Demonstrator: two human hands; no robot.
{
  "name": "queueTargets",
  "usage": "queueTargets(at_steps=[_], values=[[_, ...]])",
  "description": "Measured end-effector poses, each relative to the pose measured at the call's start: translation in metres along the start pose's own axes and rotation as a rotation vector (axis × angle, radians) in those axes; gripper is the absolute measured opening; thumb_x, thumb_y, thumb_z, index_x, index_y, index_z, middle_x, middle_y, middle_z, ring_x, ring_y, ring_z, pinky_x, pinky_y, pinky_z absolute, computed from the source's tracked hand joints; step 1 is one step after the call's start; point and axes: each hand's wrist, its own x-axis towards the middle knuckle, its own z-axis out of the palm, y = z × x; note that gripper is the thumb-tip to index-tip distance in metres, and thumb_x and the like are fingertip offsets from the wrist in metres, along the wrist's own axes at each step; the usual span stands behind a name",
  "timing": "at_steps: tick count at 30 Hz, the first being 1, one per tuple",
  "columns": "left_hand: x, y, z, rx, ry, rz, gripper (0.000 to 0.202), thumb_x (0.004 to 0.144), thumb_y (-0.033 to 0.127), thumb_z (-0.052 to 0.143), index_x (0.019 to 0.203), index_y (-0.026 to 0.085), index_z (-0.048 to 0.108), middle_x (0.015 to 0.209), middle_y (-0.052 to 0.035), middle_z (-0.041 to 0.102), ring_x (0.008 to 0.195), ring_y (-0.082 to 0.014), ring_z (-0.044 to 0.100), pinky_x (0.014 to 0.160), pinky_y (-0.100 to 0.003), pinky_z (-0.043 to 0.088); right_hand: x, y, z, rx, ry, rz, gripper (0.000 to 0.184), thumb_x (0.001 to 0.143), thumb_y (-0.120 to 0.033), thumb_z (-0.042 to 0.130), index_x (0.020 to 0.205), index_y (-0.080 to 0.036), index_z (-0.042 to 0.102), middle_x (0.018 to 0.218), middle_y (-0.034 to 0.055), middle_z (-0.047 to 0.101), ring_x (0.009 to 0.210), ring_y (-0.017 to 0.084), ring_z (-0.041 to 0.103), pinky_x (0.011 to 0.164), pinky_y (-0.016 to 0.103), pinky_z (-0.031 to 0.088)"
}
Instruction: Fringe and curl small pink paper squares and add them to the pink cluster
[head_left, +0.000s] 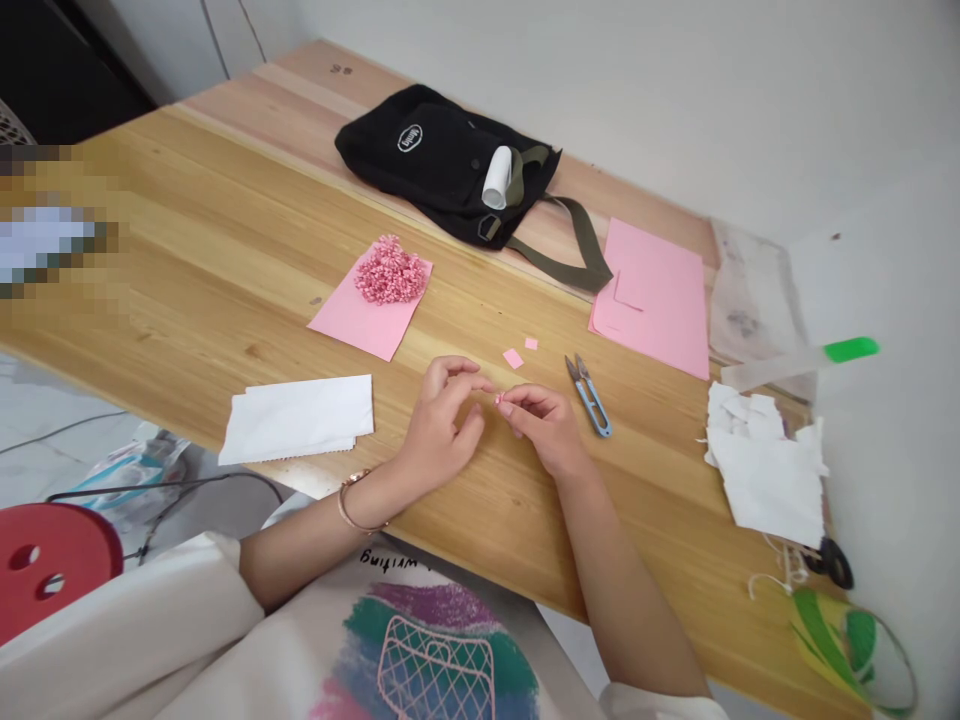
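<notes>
A: Report the position of the small pink paper piece [499, 399].

B: It sits between the two hands, just above the bench [225, 250]. The fingers [517, 407] of the right hand [546, 425] are pinched on it at their tips. The left hand [442, 420] meets it from the other side, thumb and forefinger tips closed against the same piece.

A: State of both sets of fingers?

B: Both grasping the piece. The remaining digits are curled loosely, and both hands rest low over the bench edge.

A: Nearby items?

B: Two pink scraps [514, 357] lie just beyond the hands. Thread snips [589, 395] lie just to the right of the right hand. A pile of curled pink pieces [390, 270] rests on a pink sheet [360, 320] further back. Folded white paper [300, 418] lies to the left. A stack of pink paper [656, 300] and a black bag [442, 160] are at the far side, well apart from the hands.
</notes>
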Motion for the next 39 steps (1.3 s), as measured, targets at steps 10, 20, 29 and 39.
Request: queueTargets(at_steps=[10,20,29,39], values=[[-0.0002,-0.0003,-0.0008,-0.008,0.024,-0.015,0.018,0.073,0.004,0.046,0.082,0.019,0.052,0.103,-0.0061,0.046,0.106,-0.0206,0.047,0.094,-0.043,0.04,0.0,-0.0001,-0.0001,-0.004,0.006,0.009,0.019,0.061,-0.036,0.073,0.068,-0.02,0.066,0.053,-0.0031,0.056,0.049,0.009,0.047,0.049,0.024,0.04],[-0.0018,0.0001,0.0,0.009,-0.062,0.048,0.036,0.072,0.005,0.046,0.102,0.022,0.058,0.113,-0.0083,0.044,0.108,-0.0212,0.046,0.093,-0.042,0.042,-0.0003,-0.0019,0.0008,-0.03,0.006,0.007,0.02,0.061,-0.037,0.072,0.066,-0.02,0.065,0.053,-0.0031,0.056,0.049,0.009,0.046,0.05,0.025,0.039],[-0.006,0.0003,-0.0006,0.032,0.006,0.277,0.032,0.07,0.001,0.045,0.087,0.021,0.063,0.112,-0.0081,0.045,0.107,-0.0211,0.045,0.082,-0.036,0.043,-0.0003,-0.0011,0.0007,-0.01,0.01,0.018,0.016,0.062,-0.035,0.071,0.067,-0.02,0.067,0.063,-0.0002,0.063,0.051,0.009,0.048,0.051,0.025,0.039],[-0.0059,0.0031,-0.0018,-0.001,0.016,0.241,0.02,0.071,0.005,0.046,0.071,0.019,0.06,0.102,-0.0076,0.049,0.1,-0.0201,0.048,0.079,-0.036,0.044,-0.0005,-0.0018,0.0009,0.003,0.005,0.013,0.014,0.063,-0.033,0.072,0.067,-0.02,0.067,0.063,-0.0008,0.063,0.051,0.009,0.049,0.052,0.025,0.04]])
